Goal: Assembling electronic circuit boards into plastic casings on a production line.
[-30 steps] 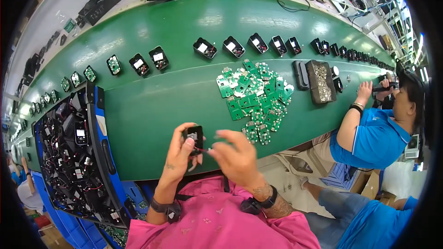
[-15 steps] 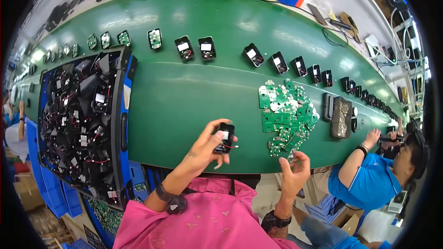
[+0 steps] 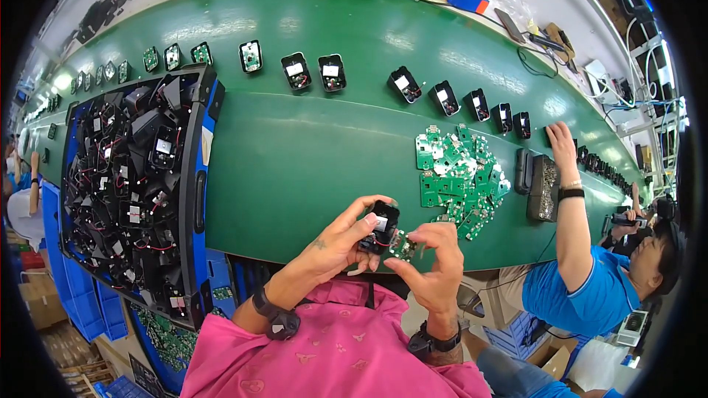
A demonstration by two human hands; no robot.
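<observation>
Closed around a black plastic housing with a white label and thin wires inside, my left hand holds it over the near edge of the green table. Between thumb and fingers of my right hand is a small green circuit board. The board is right beside the housing's lower right edge; whether they touch I cannot tell. Just beyond my right hand lies a loose pile of green circuit boards.
A black and blue crate heaped with black housings stands at left. Housings form a row along the far side, some with boards. A foam block lies at right. A co-worker's hand reaches to the row's right part.
My right hand has come left from the pile's near edge, bringing a circuit board to the housing. My left hand has shifted slightly right. The co-worker's arm has stretched out over the table.
</observation>
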